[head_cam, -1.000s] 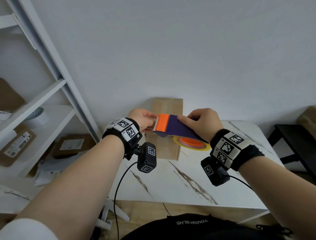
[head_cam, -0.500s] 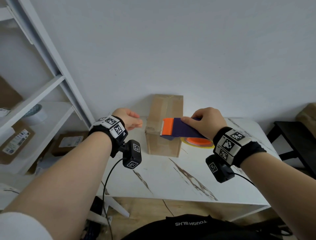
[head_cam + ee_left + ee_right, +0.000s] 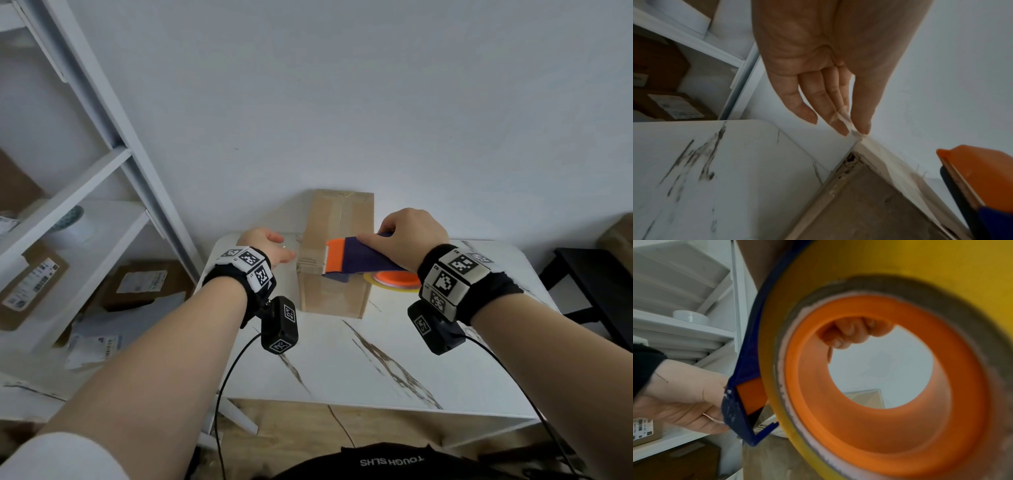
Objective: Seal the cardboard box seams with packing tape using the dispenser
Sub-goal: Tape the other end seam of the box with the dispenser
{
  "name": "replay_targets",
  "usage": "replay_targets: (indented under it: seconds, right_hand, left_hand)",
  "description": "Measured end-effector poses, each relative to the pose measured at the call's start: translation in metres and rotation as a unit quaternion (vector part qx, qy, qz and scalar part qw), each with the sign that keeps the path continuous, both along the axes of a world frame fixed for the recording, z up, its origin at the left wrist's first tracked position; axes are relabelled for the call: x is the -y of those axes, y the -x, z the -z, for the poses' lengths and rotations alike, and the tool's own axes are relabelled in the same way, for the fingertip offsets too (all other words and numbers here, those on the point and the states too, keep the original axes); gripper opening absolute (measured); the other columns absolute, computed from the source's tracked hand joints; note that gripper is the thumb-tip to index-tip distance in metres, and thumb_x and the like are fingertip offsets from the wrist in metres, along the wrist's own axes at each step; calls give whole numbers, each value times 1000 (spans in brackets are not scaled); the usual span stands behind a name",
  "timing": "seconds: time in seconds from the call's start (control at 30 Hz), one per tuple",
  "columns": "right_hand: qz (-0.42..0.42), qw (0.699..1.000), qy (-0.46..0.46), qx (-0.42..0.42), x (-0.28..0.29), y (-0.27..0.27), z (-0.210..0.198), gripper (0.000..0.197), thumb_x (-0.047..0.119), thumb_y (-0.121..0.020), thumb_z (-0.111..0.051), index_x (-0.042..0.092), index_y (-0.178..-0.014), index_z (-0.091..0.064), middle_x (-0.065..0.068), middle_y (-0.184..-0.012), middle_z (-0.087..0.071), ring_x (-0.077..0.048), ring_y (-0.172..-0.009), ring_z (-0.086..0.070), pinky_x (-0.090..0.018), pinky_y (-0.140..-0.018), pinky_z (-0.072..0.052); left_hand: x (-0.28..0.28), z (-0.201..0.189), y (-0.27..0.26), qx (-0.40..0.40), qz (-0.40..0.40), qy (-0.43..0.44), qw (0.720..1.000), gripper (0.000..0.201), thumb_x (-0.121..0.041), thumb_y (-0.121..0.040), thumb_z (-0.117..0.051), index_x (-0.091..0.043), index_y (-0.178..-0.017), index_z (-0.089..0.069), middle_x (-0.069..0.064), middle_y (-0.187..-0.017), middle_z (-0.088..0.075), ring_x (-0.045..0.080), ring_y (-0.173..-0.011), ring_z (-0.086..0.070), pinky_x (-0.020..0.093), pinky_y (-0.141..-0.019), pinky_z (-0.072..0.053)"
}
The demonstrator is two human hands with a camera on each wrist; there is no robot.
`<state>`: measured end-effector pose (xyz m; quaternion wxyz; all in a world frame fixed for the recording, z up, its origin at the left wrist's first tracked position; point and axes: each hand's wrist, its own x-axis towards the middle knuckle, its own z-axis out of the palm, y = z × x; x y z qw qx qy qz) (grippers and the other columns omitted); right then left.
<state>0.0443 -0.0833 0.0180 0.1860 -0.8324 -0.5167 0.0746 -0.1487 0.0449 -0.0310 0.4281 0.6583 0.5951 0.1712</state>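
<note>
A tall cardboard box stands at the back of the white marble table. My right hand grips the purple and orange tape dispenser just above the box's near top edge, blade end pointing left. Its yellow tape roll with an orange core fills the right wrist view, and my curled fingers show through the core. My left hand hovers just left of the box. Thumb and fingers pinch the end of a clear tape strip that runs back toward the dispenser.
A white shelf unit with labelled parcels stands close on the left. A black stool sits right of the table. Wrist camera cables hang over the table's near edge. Bare tabletop lies in front of the box.
My left hand left the dispenser's blade and moved left past the box, drawing tape out. The dispenser shifted slightly right and stayed above the box.
</note>
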Motion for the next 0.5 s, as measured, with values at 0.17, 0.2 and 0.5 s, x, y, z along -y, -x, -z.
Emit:
replay_targets:
  seconds: [0.17, 0.2, 0.5]
  right_hand:
    - [1, 1000, 17, 1, -5, -1, -1, 34, 52, -79, -58, 20, -68, -65, 2, -78, -64, -19, -78, -56, -26, -62, -38]
    - [0, 1000, 20, 4, -5, -1, -1, 35, 52, -79, -58, 20, -69, -65, 1, -77, -64, -19, -78, -57, -26, -61, -38]
    - [7, 999, 35, 24, -7, -3, 5, 37, 53, -79, -57, 18, -69, -66, 3, -73, -60, -19, -76, -55, -26, -61, -37]
  left_hand:
    - [-1, 6, -4, -9, 2, -12, 1000, 36, -23, -76, -72, -17, -110, -61, 6, -103, -71, 21, -98, -65, 35, -93, -50]
    - [-1, 8, -5, -13, 4, -11, 1000, 35, -22, -76, -72, -16, -109, -62, 7, -103, -72, 21, -98, -65, 36, -94, -50]
    - [-3, 26, -14, 18, 4, 32, 999, 29, -14, -82, -67, -10, -110, -63, 11, -101, -72, 21, -96, -68, 35, -94, -51]
